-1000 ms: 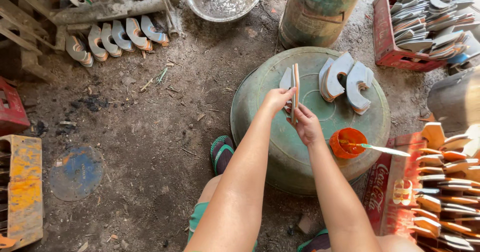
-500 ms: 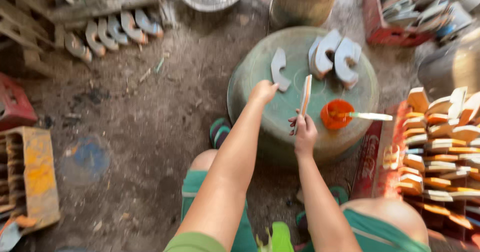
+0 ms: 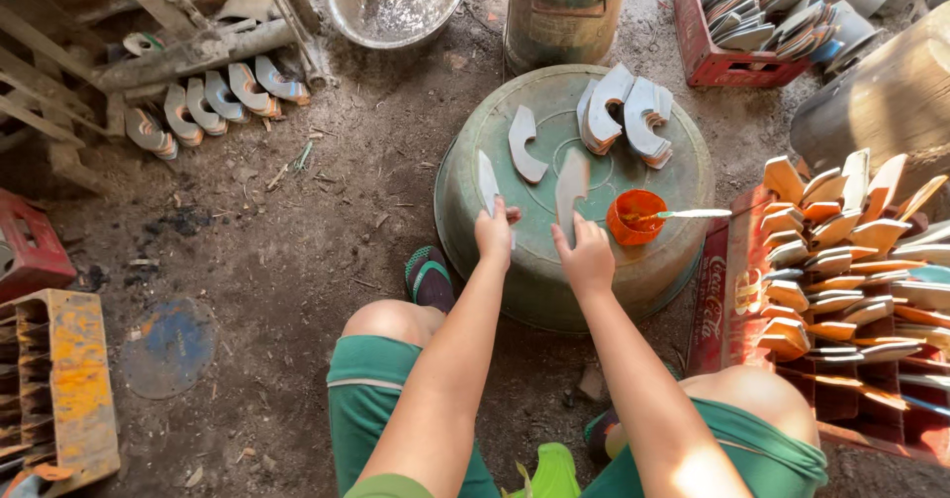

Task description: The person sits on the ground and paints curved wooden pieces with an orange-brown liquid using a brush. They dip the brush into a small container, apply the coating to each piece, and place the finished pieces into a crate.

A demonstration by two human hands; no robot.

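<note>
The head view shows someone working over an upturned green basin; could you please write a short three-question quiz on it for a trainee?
1. True or false: each hand holds a flat grey curved piece over the green basin.
2. What lies across the orange cup? A) a brush B) a hammer C) a spoon
3. Fill in: the orange-painted pieces are stacked on the person's ____ side.

Key:
1. True: the left hand holds one grey piece, the right hand another grey piece.
2. A, the brush.
3. Right.
</note>
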